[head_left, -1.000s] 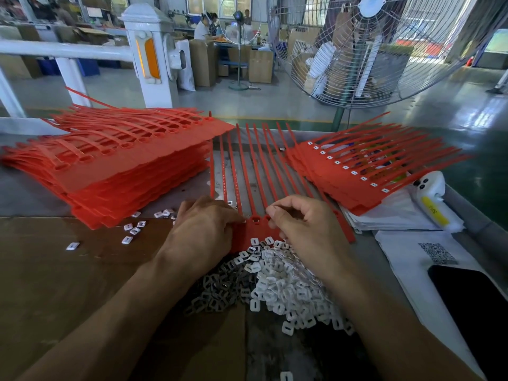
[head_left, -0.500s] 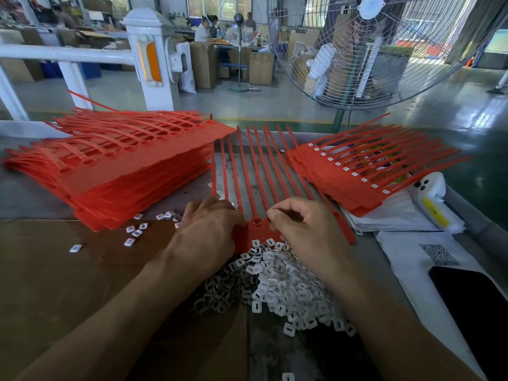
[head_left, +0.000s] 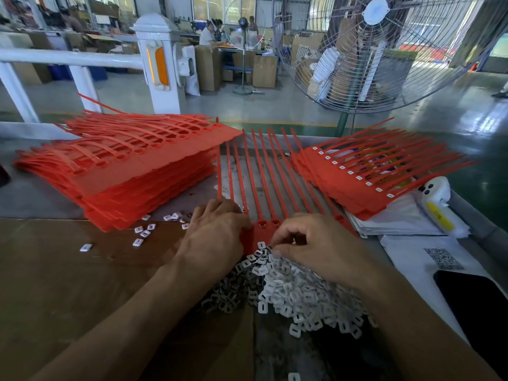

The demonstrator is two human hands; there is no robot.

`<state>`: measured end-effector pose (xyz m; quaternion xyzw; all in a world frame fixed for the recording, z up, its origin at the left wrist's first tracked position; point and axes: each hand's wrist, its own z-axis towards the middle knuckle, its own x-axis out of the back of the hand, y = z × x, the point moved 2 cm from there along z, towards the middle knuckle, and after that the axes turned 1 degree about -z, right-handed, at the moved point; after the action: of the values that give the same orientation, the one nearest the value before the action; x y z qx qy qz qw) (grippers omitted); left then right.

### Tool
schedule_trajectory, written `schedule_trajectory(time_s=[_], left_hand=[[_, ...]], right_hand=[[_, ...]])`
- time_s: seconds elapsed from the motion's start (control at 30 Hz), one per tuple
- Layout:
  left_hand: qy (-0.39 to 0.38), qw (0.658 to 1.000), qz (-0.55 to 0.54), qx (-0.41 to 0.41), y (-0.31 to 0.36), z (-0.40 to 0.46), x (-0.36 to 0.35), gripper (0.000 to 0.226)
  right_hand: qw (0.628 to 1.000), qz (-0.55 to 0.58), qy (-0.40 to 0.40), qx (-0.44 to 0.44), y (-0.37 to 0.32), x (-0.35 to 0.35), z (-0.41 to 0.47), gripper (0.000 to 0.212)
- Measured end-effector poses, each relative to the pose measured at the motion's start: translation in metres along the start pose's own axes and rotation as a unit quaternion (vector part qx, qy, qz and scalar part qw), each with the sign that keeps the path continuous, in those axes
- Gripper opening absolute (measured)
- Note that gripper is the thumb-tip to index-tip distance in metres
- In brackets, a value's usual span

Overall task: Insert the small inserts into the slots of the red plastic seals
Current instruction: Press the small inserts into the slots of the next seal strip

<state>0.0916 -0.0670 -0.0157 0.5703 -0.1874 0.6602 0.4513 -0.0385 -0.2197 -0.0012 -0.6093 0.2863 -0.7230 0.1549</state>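
On the bench (head_left: 41, 199), a seal strip (head_left: 261, 232) is being filled.
Filled seals (head_left: 354, 185) are stacked right, unfilled seals (head_left: 143, 171) left; the strip is held flat by the left hand (head_left: 217, 232), and inserts (head_left: 297, 292) are pinched by the right hand (head_left: 316, 243).

A sheet of seals (head_left: 264, 188) lies at the middle of the bench (head_left: 41, 193), its straps pointing away from the person; the left hand (head_left: 214, 235) rests on its near-left end; the right hand (head_left: 319, 248) sits at its near edge, over the heap of inserts (head_left: 297, 295); a tall stack of seals (head_left: 132, 171) lies to the left, a lower stack (head_left: 357, 177) to the right; loose inserts (head_left: 143, 233) lie before the left stack; a fan (head_left: 379, 50) stands behind the bench.
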Motion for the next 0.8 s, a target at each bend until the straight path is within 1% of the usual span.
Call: schedule_trajectory(time_s=[0.17, 0.37, 0.57, 0.8], left_hand=[[0.008, 1.0, -0.011, -0.006, -0.0009, -0.0012, -0.0019, 0.039], [0.014, 0.999, -0.029, -0.007, -0.0021, -0.0017, -0.0016, 0.033], [0.019, 0.999, -0.031, -0.015, -0.0008, -0.0058, 0.0004, 0.03], [0.057, 0.996, -0.044, -0.043, 0.0034, -0.0063, 0.0048, 0.025]], right_hand=[[0.999, -0.023, -0.014, 0.02, -0.0013, -0.0002, -0.0009, 0.011], [0.999, -0.027, -0.01, 0.018, 0.0015, -0.0028, 0.0019, 0.007], [0.996, 0.051, 0.077, 0.014, 0.004, -0.007, 0.0048, 0.011], [0.987, 0.099, 0.128, -0.003, 0.0029, -0.0075, 0.0083, 0.018]])
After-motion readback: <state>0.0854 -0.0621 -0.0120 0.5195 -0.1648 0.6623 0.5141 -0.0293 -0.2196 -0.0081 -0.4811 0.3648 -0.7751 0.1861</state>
